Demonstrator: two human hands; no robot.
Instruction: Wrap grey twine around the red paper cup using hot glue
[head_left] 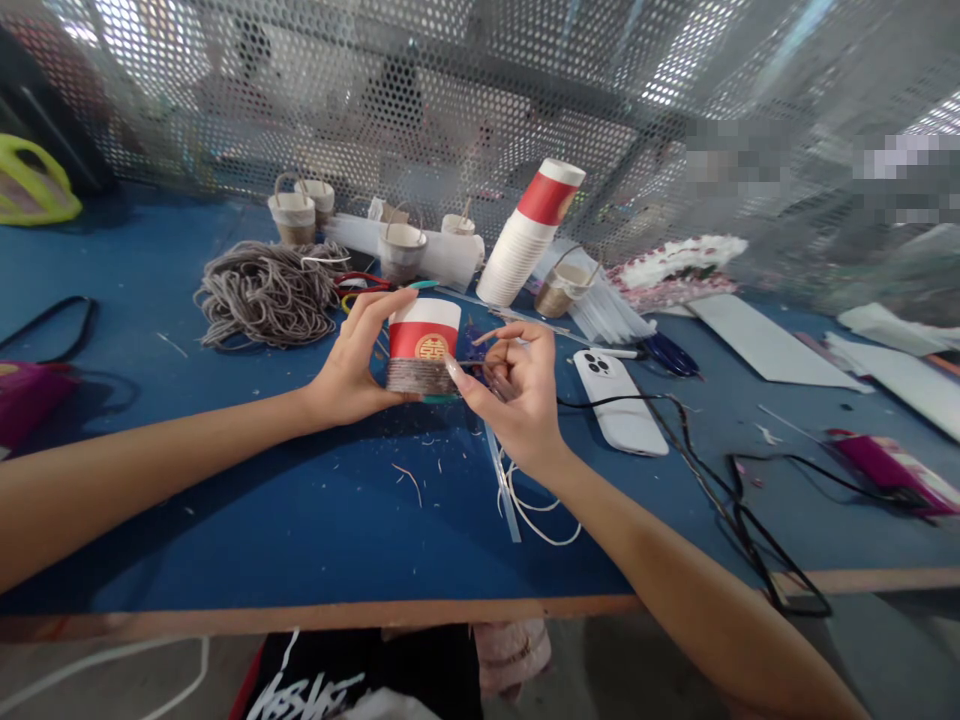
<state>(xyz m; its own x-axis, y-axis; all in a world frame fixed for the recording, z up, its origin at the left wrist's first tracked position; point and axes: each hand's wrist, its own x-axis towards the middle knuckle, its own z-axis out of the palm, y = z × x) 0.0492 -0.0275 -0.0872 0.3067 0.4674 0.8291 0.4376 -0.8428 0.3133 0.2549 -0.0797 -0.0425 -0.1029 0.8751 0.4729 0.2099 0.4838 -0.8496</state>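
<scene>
A red and white paper cup [424,340] with a gold emblem is held above the table. Grey cord [420,376] is wound in rows around its lower part. My left hand [358,350] grips the cup between thumb and fingers at its two ends. At the cup's right side, my right hand [520,385] has its fingers closed on a strand of the cord, with the thumb against the wound rows. Farther back on the left lies a tangled bundle of grey cord [262,293].
Behind the hands stand a tilted stack of paper cups [517,250] and several small cord-wrapped baskets [403,250]. To the right lie a white phone [619,405], a black cable [686,440] and white boards [776,345]. A perforated metal screen [450,90] rises along the back.
</scene>
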